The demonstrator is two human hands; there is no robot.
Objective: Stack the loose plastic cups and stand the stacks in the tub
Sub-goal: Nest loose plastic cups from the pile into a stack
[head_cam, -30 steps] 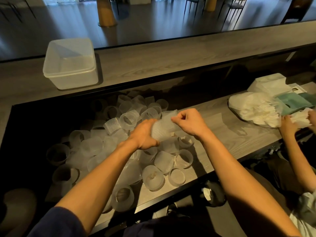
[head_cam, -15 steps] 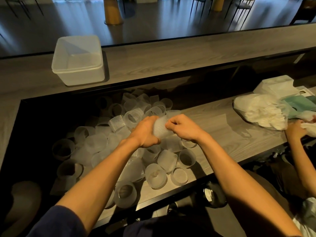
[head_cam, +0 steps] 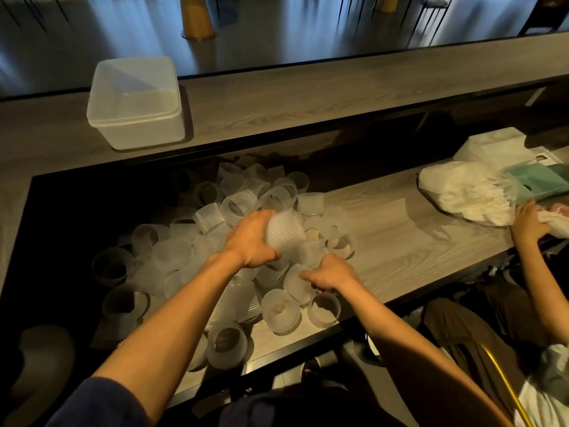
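Observation:
My left hand (head_cam: pixel 251 241) grips a short stack of ribbed translucent cups (head_cam: pixel 284 231) held on its side above the pile. My right hand (head_cam: pixel 331 274) is lower, at the near edge of the pile, fingers curled on a loose frosted cup (head_cam: pixel 297 285). A heap of several loose plastic cups (head_cam: pixel 215 241) covers the lower counter. The clear plastic tub (head_cam: pixel 135 103) stands on the raised ledge at the back left, with nothing visible inside.
Another person's hand (head_cam: pixel 529 223) works at the right beside a bag of white paper items (head_cam: pixel 468 192) and a teal box (head_cam: pixel 542 181). The wooden lower counter (head_cam: pixel 400 232) runs right of the cups. The raised ledge (head_cam: pixel 308 100) spans the back.
My right hand has let go of the stack's end and dropped down to a loose cup near the front of the pile. My left hand still holds the stack.

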